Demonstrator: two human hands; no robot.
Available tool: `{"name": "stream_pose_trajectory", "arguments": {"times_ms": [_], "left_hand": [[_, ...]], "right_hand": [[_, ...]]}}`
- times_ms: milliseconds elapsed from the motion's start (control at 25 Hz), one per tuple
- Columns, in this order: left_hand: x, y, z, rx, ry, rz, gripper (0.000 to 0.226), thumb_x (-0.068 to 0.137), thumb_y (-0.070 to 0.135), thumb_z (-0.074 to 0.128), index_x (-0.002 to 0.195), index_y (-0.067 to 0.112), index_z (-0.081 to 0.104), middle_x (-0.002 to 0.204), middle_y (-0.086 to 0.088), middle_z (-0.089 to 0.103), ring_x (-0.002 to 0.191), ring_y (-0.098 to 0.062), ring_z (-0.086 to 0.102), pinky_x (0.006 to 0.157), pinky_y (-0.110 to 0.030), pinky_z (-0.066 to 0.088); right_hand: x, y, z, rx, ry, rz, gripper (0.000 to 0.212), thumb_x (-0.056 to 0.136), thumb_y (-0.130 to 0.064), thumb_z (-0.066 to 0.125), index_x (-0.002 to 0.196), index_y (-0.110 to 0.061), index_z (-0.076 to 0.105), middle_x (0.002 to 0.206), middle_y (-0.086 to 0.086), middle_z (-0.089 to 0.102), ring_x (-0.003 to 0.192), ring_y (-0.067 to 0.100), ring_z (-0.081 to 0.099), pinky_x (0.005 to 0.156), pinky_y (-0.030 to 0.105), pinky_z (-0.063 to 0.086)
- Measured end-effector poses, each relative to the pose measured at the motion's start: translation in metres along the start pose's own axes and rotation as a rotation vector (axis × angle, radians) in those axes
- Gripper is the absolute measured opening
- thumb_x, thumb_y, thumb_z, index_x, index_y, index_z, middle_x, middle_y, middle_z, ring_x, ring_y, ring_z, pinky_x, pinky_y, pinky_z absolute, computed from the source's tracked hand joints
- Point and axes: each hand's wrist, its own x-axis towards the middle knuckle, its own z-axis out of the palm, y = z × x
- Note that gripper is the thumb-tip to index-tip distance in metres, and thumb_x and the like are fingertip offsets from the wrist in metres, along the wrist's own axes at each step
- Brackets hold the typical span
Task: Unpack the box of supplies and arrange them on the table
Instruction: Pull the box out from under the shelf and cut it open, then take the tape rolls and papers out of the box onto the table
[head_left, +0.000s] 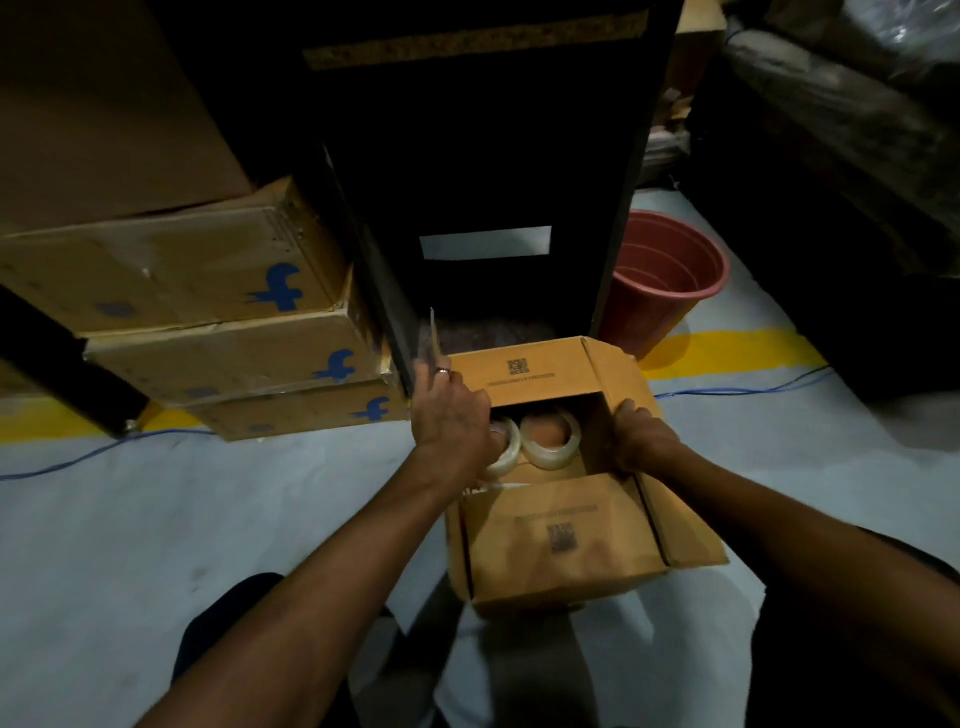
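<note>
An open cardboard box (561, 545) sits on the floor in front of me, with its far and near flaps folded outward. Inside lie two rolls of clear tape, one in the middle (550, 440) and one at the left (508, 451) partly hidden by my wrist. My left hand (451, 415), with a ring on one finger, grips the box's left flap (430, 343), which stands upright. My right hand (640, 439) grips the right flap (618, 374) at the box's right wall, fingers curled over its edge.
Stacked cardboard boxes (208, 291) with blue logos stand at the left. A tall black cabinet (483, 156) rises just behind the box. A red bucket (670, 275) stands at the right. A yellow floor line (727, 348) and a blue cable (753, 387) cross the grey floor.
</note>
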Motion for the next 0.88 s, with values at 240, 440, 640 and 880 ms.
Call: {"name": "stream_pose_trajectory", "arguments": {"times_ms": [240, 440, 640, 880], "left_hand": [[-0.028, -0.023, 0.06, -0.037, -0.197, -0.135, 0.06, 0.092, 0.05, 0.036, 0.138, 0.013, 0.047, 0.152, -0.024, 0.03, 0.141, -0.042, 0.021, 0.117, -0.06, 0.005], [-0.035, -0.009, 0.1, -0.641, -0.406, -0.264, 0.08, 0.096, 0.039, 0.045, 0.155, 0.02, -0.005, 0.163, -0.013, 0.01, 0.14, -0.039, 0.033, 0.107, -0.048, 0.038], [-0.032, -0.015, 0.116, -0.884, -0.341, -0.289, 0.083, 0.091, 0.026, 0.049, 0.155, 0.031, -0.003, 0.135, -0.015, 0.056, 0.117, -0.036, 0.056, 0.096, -0.041, 0.05], [-0.01, -0.025, 0.115, -0.843, -0.248, -0.285, 0.08, 0.094, 0.039, 0.054, 0.156, 0.026, 0.004, 0.164, -0.002, 0.007, 0.149, -0.031, 0.018, 0.117, -0.051, 0.026]], "right_hand": [[0.021, -0.017, 0.02, 0.038, 0.034, 0.06, 0.128, 0.054, -0.039, 0.091, 0.148, 0.001, 0.014, 0.131, 0.024, 0.053, 0.118, 0.037, 0.056, 0.093, 0.045, 0.053], [0.005, -0.023, 0.004, 0.134, 0.031, 0.041, 0.1, 0.056, -0.028, 0.093, 0.133, -0.001, 0.036, 0.116, 0.015, 0.057, 0.11, 0.034, 0.061, 0.082, 0.036, 0.054], [-0.009, -0.022, 0.0, 0.073, 0.03, 0.012, 0.085, 0.083, -0.021, 0.073, 0.146, -0.004, 0.02, 0.138, 0.025, 0.043, 0.124, 0.042, 0.049, 0.098, 0.044, 0.044], [-0.048, -0.043, 0.009, -0.331, 0.082, -0.227, 0.072, 0.082, -0.035, 0.067, 0.142, -0.012, 0.036, 0.14, 0.013, 0.043, 0.128, 0.034, 0.042, 0.107, 0.052, 0.031]]}}
